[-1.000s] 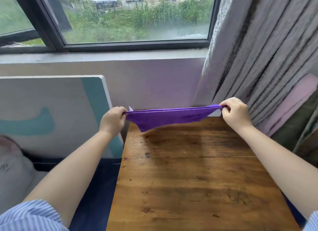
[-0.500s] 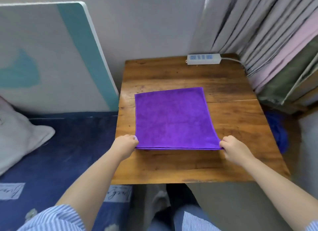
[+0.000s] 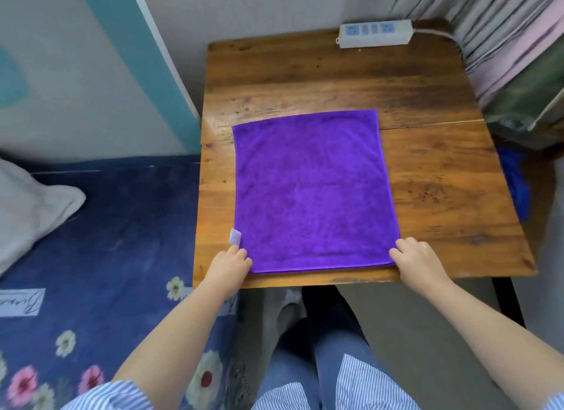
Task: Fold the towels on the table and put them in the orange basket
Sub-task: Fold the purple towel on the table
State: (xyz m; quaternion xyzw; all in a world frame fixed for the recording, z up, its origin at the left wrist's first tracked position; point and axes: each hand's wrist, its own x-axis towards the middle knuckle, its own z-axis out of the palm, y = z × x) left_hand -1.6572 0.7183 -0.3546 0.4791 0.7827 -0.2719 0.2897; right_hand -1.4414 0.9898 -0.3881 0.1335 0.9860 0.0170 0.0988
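Purple towel [image 3: 314, 193] lies flat; both hands' fingertips at near corners unclear.

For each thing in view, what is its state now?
purple towel: lies flat on the table, not yet folded small
left hand: fingers on the towel's near left corner
right hand: fingers on the near right corner
power strip: nothing plugged in

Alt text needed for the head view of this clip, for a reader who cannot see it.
A purple towel lies flat on a wooden table, the left hand and right hand at its near corners. A white power strip sits at the far edge.
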